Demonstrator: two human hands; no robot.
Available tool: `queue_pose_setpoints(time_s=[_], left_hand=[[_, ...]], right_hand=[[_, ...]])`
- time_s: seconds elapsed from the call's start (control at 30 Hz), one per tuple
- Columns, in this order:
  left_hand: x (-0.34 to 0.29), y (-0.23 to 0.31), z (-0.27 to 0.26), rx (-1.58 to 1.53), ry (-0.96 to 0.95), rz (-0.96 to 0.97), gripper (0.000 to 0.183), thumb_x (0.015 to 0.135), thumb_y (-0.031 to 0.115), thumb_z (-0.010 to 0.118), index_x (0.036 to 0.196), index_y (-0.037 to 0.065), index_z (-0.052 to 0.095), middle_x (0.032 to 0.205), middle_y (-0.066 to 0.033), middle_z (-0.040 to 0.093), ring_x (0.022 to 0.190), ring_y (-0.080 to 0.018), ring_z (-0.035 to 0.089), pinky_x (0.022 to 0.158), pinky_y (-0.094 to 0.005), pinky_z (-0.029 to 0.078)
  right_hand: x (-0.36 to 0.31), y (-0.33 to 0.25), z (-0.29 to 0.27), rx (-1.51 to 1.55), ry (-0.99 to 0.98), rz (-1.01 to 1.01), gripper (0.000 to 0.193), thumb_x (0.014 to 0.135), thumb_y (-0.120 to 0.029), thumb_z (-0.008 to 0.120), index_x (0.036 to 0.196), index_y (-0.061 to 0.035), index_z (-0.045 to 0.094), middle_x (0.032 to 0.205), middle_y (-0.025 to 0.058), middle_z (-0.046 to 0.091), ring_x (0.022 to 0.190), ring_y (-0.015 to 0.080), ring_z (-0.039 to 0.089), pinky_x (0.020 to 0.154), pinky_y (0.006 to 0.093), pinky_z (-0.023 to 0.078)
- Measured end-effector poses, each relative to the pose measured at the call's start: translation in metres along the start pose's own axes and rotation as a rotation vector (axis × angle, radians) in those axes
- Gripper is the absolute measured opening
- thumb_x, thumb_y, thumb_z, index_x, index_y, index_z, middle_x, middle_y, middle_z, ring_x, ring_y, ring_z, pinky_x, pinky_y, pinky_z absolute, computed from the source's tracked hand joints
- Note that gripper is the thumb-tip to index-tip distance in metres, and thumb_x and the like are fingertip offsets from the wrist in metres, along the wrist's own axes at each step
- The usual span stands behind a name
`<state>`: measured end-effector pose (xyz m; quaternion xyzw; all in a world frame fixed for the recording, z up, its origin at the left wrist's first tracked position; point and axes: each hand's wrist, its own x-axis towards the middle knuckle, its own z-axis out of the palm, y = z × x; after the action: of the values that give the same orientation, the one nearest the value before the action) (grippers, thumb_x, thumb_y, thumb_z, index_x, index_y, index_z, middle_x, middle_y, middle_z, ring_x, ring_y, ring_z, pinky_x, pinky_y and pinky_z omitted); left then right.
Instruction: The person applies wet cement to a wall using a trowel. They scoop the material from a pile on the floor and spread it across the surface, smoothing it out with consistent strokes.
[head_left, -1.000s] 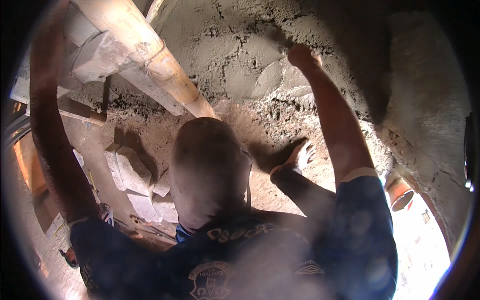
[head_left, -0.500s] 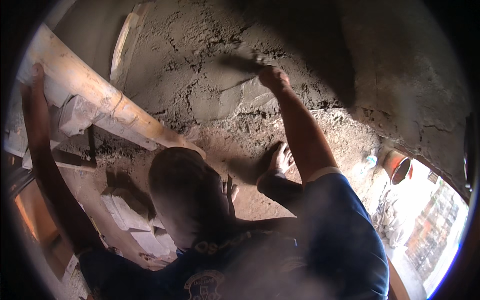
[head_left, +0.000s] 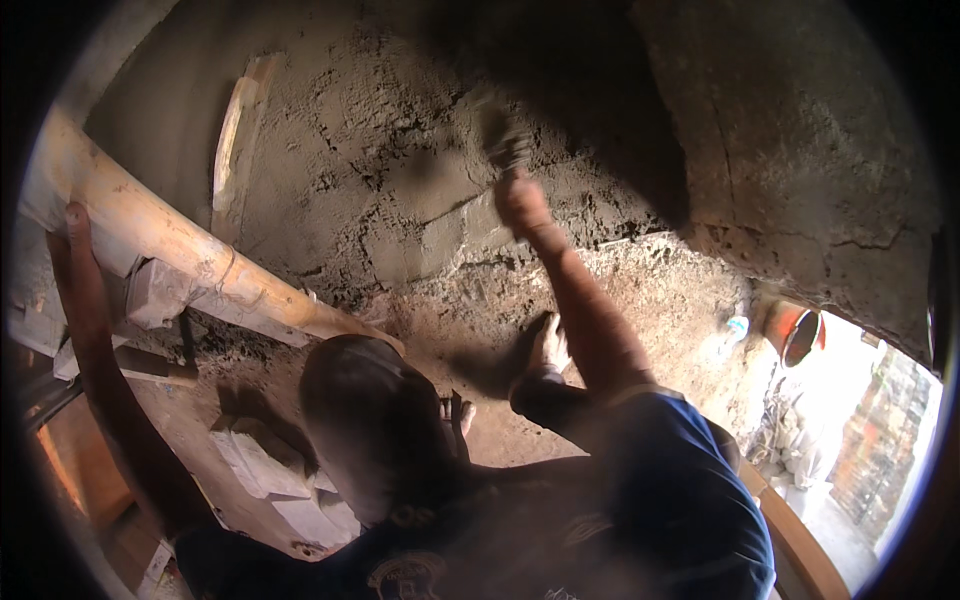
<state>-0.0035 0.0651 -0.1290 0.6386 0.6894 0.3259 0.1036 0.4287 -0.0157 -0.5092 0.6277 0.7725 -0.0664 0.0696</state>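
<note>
My right hand (head_left: 525, 208) is closed around the handle of a trowel (head_left: 500, 135); its dark blade is smeared by motion. The trowel is in front of a rough grey mortar surface (head_left: 350, 130), cracked and ridged in the middle and smoother at its left. A paler, smoothed patch (head_left: 455, 228) lies below and left of my right hand. At the far left my left hand (head_left: 78, 235) rests on a thick bamboo pole (head_left: 190, 240). Its thumb shows on top, and its other fingers are mostly hidden behind the pole.
Bare feet (head_left: 552, 348) stand on brown ground. Blocks (head_left: 262, 458) lie lower left, and more blocks (head_left: 155, 293) sit against the pole. A wooden strip (head_left: 232, 140) leans upper left. An orange-rimmed bucket (head_left: 800, 335) lies right, beside a rough concrete face (head_left: 800, 170).
My right hand has shifted left and down, and the trowel has swung from pointing left to pointing up. My left hand stays on the pole. The whole view has shifted slightly.
</note>
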Motion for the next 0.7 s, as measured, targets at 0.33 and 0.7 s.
queue_pose_setpoints(time_s=[0.33,0.7], left_hand=[[-0.001,-0.006,-0.01,0.139,0.004,-0.034,0.07,0.089,0.052,0.038,0.129,-0.005,0.033,0.128,-0.0198,0.04,0.117,-0.029,0.038,0.099,-0.0369,0.027],[0.0,-0.015,-0.011,0.059,-0.005,-0.01,0.066,0.091,0.049,0.038,0.128,-0.005,0.032,0.125,-0.0193,0.041,0.115,-0.0272,0.039,0.098,-0.0369,0.028]], right_hand=[[0.035,-0.018,0.005,-0.13,0.11,0.085,0.027,0.085,-0.009,0.045,0.099,0.0131,0.048,0.06,0.008,0.049,0.043,0.0097,0.044,0.028,0.0289,0.038],[-0.004,0.172,-0.049,0.586,-0.191,0.901,0.026,0.075,-0.018,0.052,0.09,-0.0013,0.063,0.093,0.0197,0.064,0.088,0.0247,0.064,0.068,0.0369,0.052]])
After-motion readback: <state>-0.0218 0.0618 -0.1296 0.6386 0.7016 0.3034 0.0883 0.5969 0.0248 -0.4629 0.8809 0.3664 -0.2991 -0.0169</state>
